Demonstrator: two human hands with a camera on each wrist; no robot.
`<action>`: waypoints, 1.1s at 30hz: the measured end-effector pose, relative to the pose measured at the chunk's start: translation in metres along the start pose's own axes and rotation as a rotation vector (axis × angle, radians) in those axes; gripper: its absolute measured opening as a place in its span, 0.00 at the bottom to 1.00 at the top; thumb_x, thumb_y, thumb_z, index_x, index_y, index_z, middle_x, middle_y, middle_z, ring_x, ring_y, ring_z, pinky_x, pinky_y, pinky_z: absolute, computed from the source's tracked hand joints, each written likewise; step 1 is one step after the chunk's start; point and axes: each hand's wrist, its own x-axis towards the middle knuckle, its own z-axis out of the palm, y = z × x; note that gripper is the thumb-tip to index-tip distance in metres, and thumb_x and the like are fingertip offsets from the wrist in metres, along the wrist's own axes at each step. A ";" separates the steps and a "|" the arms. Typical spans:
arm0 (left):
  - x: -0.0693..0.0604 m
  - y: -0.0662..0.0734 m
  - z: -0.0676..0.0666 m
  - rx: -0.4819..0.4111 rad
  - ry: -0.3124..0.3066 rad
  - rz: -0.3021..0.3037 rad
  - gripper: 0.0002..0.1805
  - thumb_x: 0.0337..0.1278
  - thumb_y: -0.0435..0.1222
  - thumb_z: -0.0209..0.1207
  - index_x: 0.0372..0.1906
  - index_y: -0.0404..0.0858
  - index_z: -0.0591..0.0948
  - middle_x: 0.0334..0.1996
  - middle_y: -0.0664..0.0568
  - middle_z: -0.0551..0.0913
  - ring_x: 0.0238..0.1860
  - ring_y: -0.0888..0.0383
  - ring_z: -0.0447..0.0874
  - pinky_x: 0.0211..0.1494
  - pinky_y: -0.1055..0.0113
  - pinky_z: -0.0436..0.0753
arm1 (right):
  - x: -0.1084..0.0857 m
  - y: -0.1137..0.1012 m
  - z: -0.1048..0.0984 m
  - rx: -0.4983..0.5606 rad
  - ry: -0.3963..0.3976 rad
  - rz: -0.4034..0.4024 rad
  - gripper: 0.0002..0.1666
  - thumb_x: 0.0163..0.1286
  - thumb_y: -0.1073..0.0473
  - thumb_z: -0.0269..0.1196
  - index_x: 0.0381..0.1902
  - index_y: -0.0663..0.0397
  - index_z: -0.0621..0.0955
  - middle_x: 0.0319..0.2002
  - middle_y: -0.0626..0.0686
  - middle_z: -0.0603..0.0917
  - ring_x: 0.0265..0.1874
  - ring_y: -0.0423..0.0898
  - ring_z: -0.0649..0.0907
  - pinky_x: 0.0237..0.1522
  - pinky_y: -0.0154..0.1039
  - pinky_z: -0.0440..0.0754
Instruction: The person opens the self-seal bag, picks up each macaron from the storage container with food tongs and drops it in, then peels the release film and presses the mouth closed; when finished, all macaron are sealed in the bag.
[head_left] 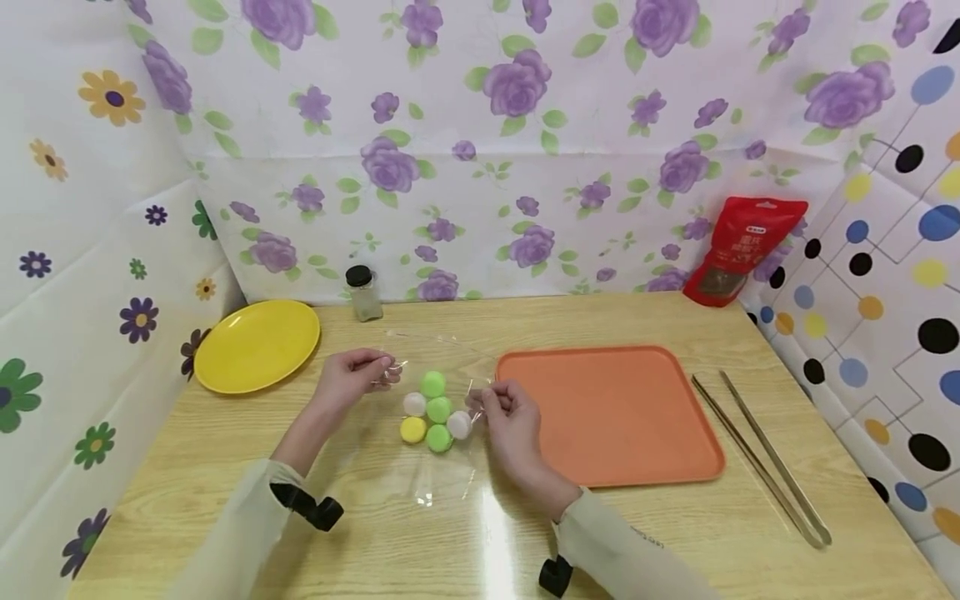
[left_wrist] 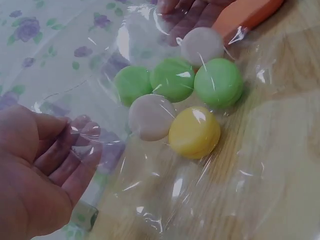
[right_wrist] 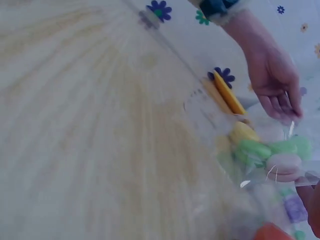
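Observation:
Three green macarons (head_left: 438,408), two pale pinkish-white macarons (head_left: 459,424) and one yellow macaron (head_left: 412,430) sit together between the hands. Clear plastic film (left_wrist: 175,187) surrounds them, and its glare crosses their tops in the left wrist view; whether it is a bag or a sheet, I cannot tell. My left hand (head_left: 356,375) pinches the film on the left between thumb and fingers. On the right, my right hand (head_left: 513,425) pinches the film beside a pale macaron. In the right wrist view, the right hand (right_wrist: 311,207) is mostly cut off.
An orange tray (head_left: 607,417) lies just right of the right hand, with metal tongs (head_left: 765,458) beyond it. A yellow plate (head_left: 257,347) is at the back left, near a black-capped jar (head_left: 364,296). A red pouch (head_left: 742,250) leans at the back right.

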 end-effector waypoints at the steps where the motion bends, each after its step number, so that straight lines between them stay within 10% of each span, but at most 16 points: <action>1: -0.003 0.001 0.000 -0.018 0.010 0.005 0.18 0.71 0.30 0.58 0.53 0.17 0.76 0.40 0.39 0.88 0.38 0.59 0.89 0.47 0.60 0.85 | 0.003 -0.002 -0.002 -0.006 -0.010 -0.024 0.07 0.75 0.70 0.57 0.42 0.75 0.76 0.41 0.69 0.86 0.43 0.63 0.87 0.44 0.46 0.86; 10: -0.032 0.017 0.006 -0.128 0.078 0.127 0.19 0.70 0.31 0.59 0.52 0.17 0.77 0.39 0.47 0.89 0.41 0.58 0.89 0.49 0.61 0.84 | 0.026 -0.036 -0.016 -0.038 -0.100 -0.149 0.07 0.75 0.69 0.58 0.42 0.73 0.78 0.40 0.67 0.87 0.43 0.60 0.87 0.46 0.45 0.85; 22: -0.066 0.078 0.022 -0.189 0.114 0.425 0.10 0.65 0.24 0.60 0.44 0.17 0.81 0.34 0.49 0.90 0.37 0.55 0.90 0.48 0.59 0.85 | 0.039 -0.117 -0.034 -0.092 -0.191 -0.345 0.10 0.76 0.64 0.59 0.43 0.70 0.79 0.40 0.64 0.88 0.39 0.50 0.89 0.46 0.46 0.85; 33: -0.106 0.059 0.058 -0.285 0.163 0.307 0.05 0.64 0.21 0.59 0.37 0.18 0.81 0.29 0.45 0.89 0.30 0.55 0.90 0.41 0.57 0.87 | -0.004 -0.118 -0.063 -0.031 -0.236 -0.196 0.10 0.75 0.69 0.57 0.39 0.77 0.74 0.30 0.65 0.86 0.27 0.49 0.88 0.32 0.50 0.87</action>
